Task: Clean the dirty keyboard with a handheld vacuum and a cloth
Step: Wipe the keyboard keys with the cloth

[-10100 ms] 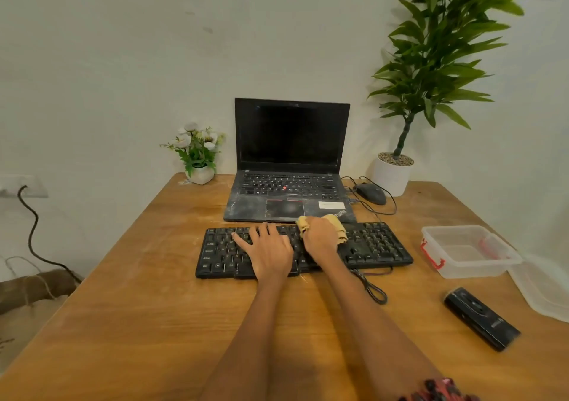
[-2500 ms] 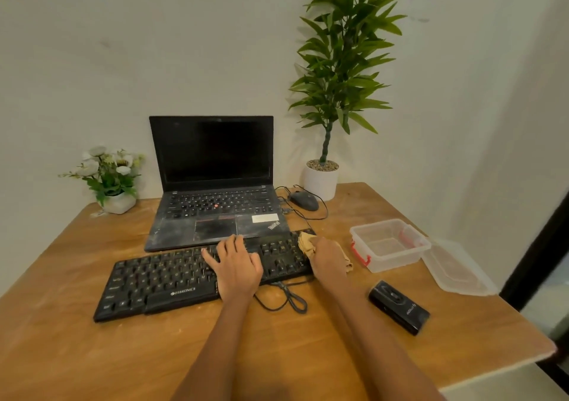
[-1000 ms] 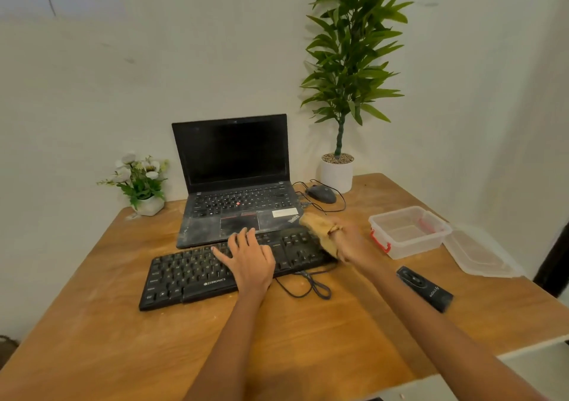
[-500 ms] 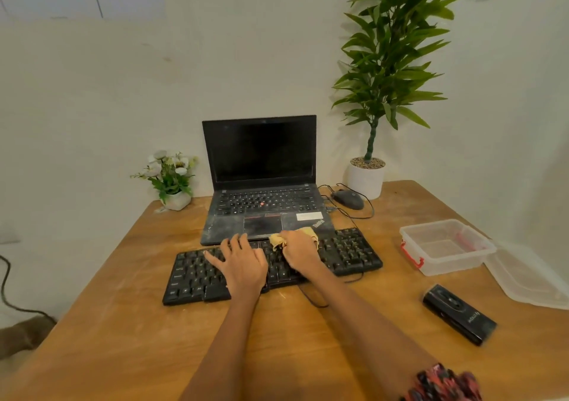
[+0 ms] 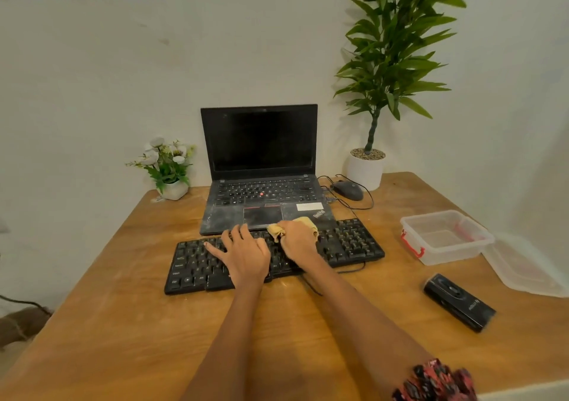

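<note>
The left hand (image 5: 246, 254) lies flat, fingers spread, on the keyboard (image 5: 348, 242); the right hand (image 5: 297, 240) grips the yellow cloth (image 5: 277, 231) against the keys.

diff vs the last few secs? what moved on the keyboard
The right hand, holding the cloth, swept from the keyboard's right end back leftward to the middle, next to the left hand. Nothing was taken hold of or let go. Unchanged: left hand pressing flat on the keys; vacuum lying untouched on the table.
</note>
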